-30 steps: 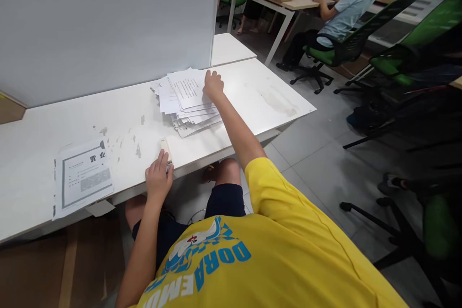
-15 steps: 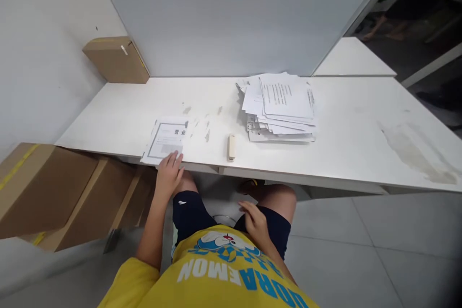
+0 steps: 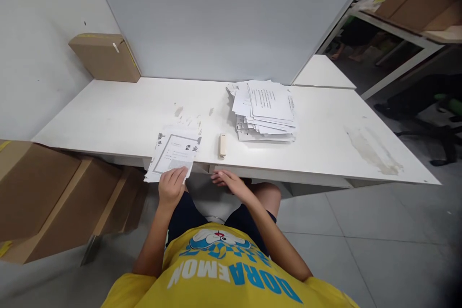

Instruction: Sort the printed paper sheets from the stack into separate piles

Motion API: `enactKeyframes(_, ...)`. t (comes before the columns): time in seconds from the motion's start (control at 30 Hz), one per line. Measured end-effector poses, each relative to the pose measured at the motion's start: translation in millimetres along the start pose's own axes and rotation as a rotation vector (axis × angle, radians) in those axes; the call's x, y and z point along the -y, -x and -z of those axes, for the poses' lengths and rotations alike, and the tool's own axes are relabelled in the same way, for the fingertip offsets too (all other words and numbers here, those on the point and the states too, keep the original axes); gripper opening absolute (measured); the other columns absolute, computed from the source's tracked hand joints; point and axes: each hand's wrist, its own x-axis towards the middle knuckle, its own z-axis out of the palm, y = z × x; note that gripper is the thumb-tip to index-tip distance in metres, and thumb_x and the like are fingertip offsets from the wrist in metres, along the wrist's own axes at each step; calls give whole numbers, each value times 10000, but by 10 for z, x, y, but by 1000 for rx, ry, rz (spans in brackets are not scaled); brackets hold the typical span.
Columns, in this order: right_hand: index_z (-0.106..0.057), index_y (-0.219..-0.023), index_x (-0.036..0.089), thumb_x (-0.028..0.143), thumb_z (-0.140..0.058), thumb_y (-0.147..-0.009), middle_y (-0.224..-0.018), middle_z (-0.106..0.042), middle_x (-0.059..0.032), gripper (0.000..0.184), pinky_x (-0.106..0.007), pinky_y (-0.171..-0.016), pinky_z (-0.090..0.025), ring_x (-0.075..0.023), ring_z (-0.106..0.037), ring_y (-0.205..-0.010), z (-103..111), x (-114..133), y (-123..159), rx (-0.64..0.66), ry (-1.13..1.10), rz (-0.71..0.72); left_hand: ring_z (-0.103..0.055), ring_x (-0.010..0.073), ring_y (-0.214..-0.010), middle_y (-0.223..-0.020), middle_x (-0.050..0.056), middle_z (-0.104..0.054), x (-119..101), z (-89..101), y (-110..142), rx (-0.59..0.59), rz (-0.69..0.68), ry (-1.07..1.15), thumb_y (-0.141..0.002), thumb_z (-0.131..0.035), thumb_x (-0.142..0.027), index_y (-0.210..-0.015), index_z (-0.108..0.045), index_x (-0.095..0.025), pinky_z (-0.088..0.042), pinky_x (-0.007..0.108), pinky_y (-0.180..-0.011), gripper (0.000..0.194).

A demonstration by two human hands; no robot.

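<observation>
A few printed sheets of paper (image 3: 175, 151) with a dark border overhang the front edge of the white table. My left hand (image 3: 173, 185) grips their near edge, fingers on top and the thumb out of sight. Just off the table edge, my right hand (image 3: 229, 181) hovers with its fingers stretched out and nothing in it. A small cream-coloured stapler (image 3: 222, 146) lies on the table beyond my right hand. Right of the stapler sits a thick, uneven stack of papers (image 3: 269, 108).
The white table (image 3: 317, 139) backs onto a grey panel (image 3: 224, 19). A cardboard box (image 3: 104, 57) stands in its far left corner. Larger cardboard boxes (image 3: 46, 192) are at the left below table height. A metal-framed table (image 3: 400, 33) and a person's limbs appear at the far right.
My left hand has taken hold of the sheets and drawn them toward me, past the table edge. My right hand has risen from my lap toward the table.
</observation>
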Motion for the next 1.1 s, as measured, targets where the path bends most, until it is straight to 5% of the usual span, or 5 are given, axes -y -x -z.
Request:
enactKeyframes(0.27, -677, -1005, 175, 334, -747, -681, -1030, -765, -78, 368, -400, -904, -558, -255, -715, -963, -599, 198, -251, -40, -523, -72, -649, 211, -1152, -1205, 63, -710, -351, 68, 228, 144, -317, 92, -969, -433, -139, -1255, -634, -288, -499, 371, -930, 380)
enactKeyframes(0.53, -684, -970, 185, 160, -675, -670, -1017, -772, -65, 301, -465, -971, -527, -271, -713, -955, -530, 420, -348, -47, -426, -145, -488, 295, -1344, -1326, 144, -620, -144, -45, 374, -460, 780, 485, -952, -411, -389, -1319, -560, -212, -361, 527, -1112, 435)
enactKeyframes(0.63, -701, -941, 174, 164, -698, -678, -1003, -770, -79, 264, -432, -963, -529, -264, -711, -952, -437, 581, -331, 109, -303, -204, -611, 331, -1187, -1219, 165, -672, 136, 6, 258, -243, 1172, 1121, -887, -430, -585, -1224, -626, -150, -502, 471, -959, 584)
enactKeyframes(0.73, -715, -888, 163, 158, -728, -648, -955, -772, -75, 240, -401, -917, -543, -249, -709, -898, -354, 689, -301, 276, -152, -277, -691, 292, -990, -1056, 129, -736, 309, 132, 180, 9, 1197, 1469, -719, -704, -581, -1078, -706, -135, -553, 373, -834, 574)
enactKeyframes(1.1, -707, -801, 174, 312, -751, -684, -882, -761, -72, 187, -392, -854, -536, -243, -698, -860, -440, 574, -391, 36, -158, -121, -645, 145, -641, -739, 26, -725, 447, 119, -67, -366, 1110, 1082, -615, -843, -409, -899, -751, -142, -511, 232, -583, 401)
